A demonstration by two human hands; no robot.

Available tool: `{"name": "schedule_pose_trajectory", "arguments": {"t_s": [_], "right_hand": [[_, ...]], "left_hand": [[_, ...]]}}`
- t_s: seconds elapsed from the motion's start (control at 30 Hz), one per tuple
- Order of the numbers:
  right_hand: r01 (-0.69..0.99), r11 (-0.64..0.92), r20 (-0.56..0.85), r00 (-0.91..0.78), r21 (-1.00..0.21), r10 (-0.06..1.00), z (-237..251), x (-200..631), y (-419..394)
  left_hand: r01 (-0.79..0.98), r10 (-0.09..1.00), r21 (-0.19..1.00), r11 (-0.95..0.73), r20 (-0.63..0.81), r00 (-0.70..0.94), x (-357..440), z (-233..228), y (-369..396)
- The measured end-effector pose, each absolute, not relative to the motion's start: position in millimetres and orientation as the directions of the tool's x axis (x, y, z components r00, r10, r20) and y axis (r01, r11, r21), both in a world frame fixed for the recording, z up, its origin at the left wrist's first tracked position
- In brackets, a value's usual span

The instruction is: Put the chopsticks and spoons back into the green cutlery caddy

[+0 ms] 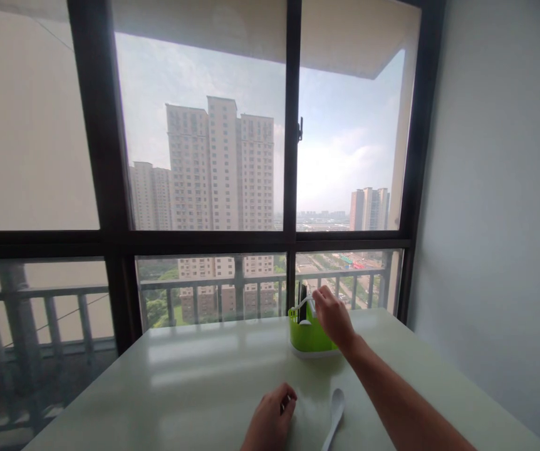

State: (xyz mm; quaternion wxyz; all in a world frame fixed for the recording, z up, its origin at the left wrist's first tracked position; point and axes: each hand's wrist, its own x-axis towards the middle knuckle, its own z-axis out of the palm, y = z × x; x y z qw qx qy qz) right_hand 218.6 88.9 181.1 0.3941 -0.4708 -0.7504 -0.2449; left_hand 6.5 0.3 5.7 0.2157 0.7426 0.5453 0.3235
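The right hand (332, 318) pinches a white utensil in the green holder (308, 338) at twelve o'clock, while the curled, seemingly empty left hand (270, 419) rests on the tabletop (195, 388) beside a white spoon (334, 410) lying lengthwise.

Green caddy (308, 336) upright at table's far edge, white spoon (334, 410) lying nearer.

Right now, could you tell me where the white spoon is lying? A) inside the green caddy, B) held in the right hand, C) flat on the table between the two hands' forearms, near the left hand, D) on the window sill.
C: the white spoon lies flat on the table, just beside the left hand, while the right hand reaches into the green caddy.
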Motion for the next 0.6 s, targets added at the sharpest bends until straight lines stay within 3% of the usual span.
{"name": "schedule_pose_trajectory", "arguments": {"t_s": [0.13,0.33,0.47,0.53,0.6], "right_hand": [[0.884,0.427,0.706,-0.426,0.191,0.566,154.8,196.2,105.2],[0.817,0.526,0.651,-0.534,0.236,0.539,147.3,204.0,106.3],[0.8,0.592,0.705,-0.476,0.099,0.526,149.5,217.6,94.4],[0.843,0.537,0.761,-0.335,-0.021,0.556,145.8,226.4,85.1],[0.897,0.41,0.738,-0.165,-0.163,0.655,135.0,237.6,73.7]], "left_hand": [[0.654,0.944,0.682,-0.327,0.265,0.195,7.2,4.1,1.7],[0.641,0.939,0.687,-0.342,0.268,0.214,8.8,4.6,1.3],[0.645,0.938,0.682,-0.344,0.285,0.198,8.7,3.3,0.5],[0.648,0.939,0.68,-0.343,0.266,0.219,8.5,3.9,0.5],[0.649,0.94,0.681,-0.341,0.251,0.23,8.3,5.1,0.6]]}}
